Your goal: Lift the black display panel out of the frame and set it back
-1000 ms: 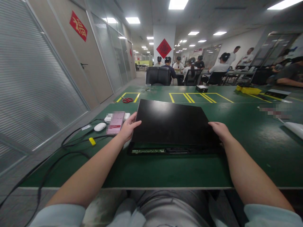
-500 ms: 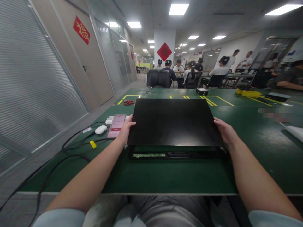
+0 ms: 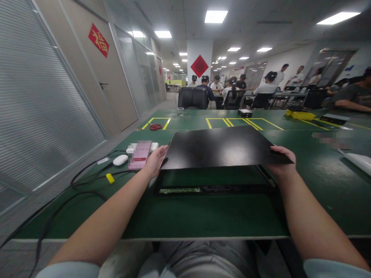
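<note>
A flat black panel [image 3: 223, 148] is held above the green table, its right side tilted toward me. My right hand [image 3: 282, 160] grips its right corner, thumb on top and fingers underneath. My left hand [image 3: 158, 159] is at the panel's left edge, palm side against it, fingers pointing away from me. Below the panel lies a thin black frame [image 3: 232, 189] with a green circuit board strip [image 3: 179, 190] along its near side. Part of the frame is hidden under the panel.
On the left lie a pink phone [image 3: 139, 155], a white mouse [image 3: 120, 160], a yellow piece [image 3: 110, 178] and black cables. Red scissors [image 3: 155, 126], a clear cup [image 3: 180, 111], a black box [image 3: 245, 113] and a yellow tray [image 3: 300, 115] are farther back. Several people sit beyond.
The panel has tilted, its right side rising and swinging toward me. My right hand has turned to hold the corner from below. More of the black frame shows.
</note>
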A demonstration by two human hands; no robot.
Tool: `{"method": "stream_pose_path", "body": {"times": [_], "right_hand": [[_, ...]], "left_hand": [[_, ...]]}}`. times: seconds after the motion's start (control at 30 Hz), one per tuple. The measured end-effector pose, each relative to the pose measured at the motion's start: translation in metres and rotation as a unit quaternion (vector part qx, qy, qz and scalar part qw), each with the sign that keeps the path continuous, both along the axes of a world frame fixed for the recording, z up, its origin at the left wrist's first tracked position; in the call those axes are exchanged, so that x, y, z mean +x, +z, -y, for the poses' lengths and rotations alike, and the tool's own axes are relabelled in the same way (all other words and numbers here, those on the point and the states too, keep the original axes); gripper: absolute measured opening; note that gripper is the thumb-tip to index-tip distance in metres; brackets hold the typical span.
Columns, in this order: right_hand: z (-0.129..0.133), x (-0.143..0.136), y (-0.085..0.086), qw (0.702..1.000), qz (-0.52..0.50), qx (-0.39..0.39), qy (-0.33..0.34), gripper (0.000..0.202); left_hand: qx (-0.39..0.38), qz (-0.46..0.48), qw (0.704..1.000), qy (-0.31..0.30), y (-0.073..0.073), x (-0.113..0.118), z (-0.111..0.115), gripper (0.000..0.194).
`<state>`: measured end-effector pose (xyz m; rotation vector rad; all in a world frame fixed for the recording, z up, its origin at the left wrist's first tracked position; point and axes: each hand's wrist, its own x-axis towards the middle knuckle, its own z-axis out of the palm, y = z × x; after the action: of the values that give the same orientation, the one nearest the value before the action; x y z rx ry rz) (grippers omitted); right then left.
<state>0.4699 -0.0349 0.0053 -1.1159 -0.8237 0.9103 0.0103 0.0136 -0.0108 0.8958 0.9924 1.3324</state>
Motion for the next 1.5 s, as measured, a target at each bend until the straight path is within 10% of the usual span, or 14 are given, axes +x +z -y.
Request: {"method": "stream_pose_path", "body": {"times": [0.63,1.1,1.5], "right_hand": [[-0.015,0.011,-0.006,0.904,-0.164,0.133,-0.371,0.056],[-0.016,0.022,-0.015,0.897,-0.227,0.012,-0.380,0.095],[-0.022,0.037,-0.033,0.904,-0.196,-0.096,-0.368,0.096]], "left_hand": [[0.109,-0.273,0.955,-0.039,-0.021,-0.006,-0.007,0.051],[0.300,-0.564,0.754,-0.155,-0.019,-0.008,0.001,0.030],[0.319,-0.603,0.711,-0.173,-0.026,-0.010,-0.004,0.035]]}}
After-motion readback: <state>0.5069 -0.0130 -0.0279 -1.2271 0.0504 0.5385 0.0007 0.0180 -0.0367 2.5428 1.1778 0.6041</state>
